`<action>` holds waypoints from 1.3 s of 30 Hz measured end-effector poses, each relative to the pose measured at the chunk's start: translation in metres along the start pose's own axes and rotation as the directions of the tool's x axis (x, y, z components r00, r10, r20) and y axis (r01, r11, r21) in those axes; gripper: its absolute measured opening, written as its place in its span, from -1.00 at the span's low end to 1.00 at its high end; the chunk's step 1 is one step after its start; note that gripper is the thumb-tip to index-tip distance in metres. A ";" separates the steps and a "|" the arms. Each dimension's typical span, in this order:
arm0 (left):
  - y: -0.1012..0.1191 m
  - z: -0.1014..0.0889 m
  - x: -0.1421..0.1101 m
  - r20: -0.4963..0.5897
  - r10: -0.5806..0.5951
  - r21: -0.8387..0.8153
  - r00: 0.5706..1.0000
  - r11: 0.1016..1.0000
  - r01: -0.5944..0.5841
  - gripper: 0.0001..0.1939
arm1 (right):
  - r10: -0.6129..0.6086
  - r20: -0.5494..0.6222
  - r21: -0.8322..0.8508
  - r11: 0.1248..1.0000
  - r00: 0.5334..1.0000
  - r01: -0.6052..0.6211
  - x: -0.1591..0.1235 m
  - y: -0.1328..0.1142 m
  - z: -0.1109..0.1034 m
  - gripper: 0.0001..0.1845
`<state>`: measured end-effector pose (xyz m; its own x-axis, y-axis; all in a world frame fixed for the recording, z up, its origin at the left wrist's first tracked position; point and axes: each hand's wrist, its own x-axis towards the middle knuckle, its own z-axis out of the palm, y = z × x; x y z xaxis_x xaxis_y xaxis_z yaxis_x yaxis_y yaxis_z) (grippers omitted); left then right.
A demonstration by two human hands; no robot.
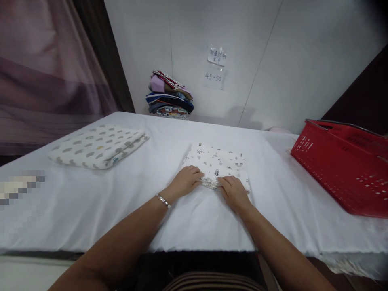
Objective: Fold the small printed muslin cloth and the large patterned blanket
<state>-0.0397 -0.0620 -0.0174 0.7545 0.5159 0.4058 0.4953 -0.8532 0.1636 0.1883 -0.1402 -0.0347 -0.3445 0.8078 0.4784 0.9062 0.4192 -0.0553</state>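
A folded white cloth (218,158) with small printed figures lies on the white-covered table in front of me. Its near edge shows several stacked layers. At its near left corner my left hand (187,182) has fingers on top and the thumb by the layered edge, closed on the cloth. My right hand (235,193) grips the same edge farther right, fingers over the top. Parts of the near corners are hidden under both hands. A bracelet (163,200) circles my left wrist.
A thicker folded cloth with grey cloud shapes (91,147) lies on the table (127,206) at left. A red plastic basket (342,161) stands at right. Behind the table is a stack of folded fabrics (169,97) against the wall, near two paper notes (214,76).
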 end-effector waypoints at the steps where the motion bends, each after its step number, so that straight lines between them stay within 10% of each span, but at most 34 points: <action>1: 0.000 0.000 0.000 0.000 0.000 0.009 1.000 1.000 0.000 -0.84 | -0.004 -0.012 -0.004 1.000 1.000 0.004 0.000 0.000 0.000 -0.73; 39: -0.005 0.004 0.000 -0.010 0.004 0.024 1.000 1.000 -0.004 -0.80 | -0.058 -0.144 0.022 0.998 0.988 0.062 -0.002 0.003 0.007 -0.77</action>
<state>-0.0404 -0.0571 -0.0223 0.7521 0.5116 0.4155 0.5024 -0.8531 0.1409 0.1901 -0.1380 -0.0416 -0.3575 0.7141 0.6019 0.8776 0.4773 -0.0451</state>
